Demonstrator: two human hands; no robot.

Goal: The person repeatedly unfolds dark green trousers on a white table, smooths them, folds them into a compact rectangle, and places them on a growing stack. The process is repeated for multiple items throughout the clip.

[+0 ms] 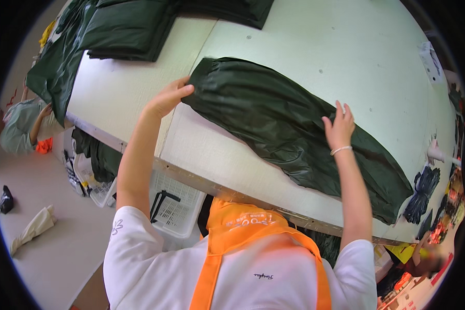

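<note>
Head view: dark green fabric (263, 113) is laid on the bench (356, 67), eleven to four o'clock; its eleven-o'clock end is pinched by the left hand (170, 97); toward three, the right hand (341, 126) is spread; smoothing seems in hand; creases next need easing.

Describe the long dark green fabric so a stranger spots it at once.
Find the large pale table. Across it stretches a long, glossy dark green fabric piece, the left hand at one end. Unlike the folded dark green stack, it lies spread and wrinkled.
</note>
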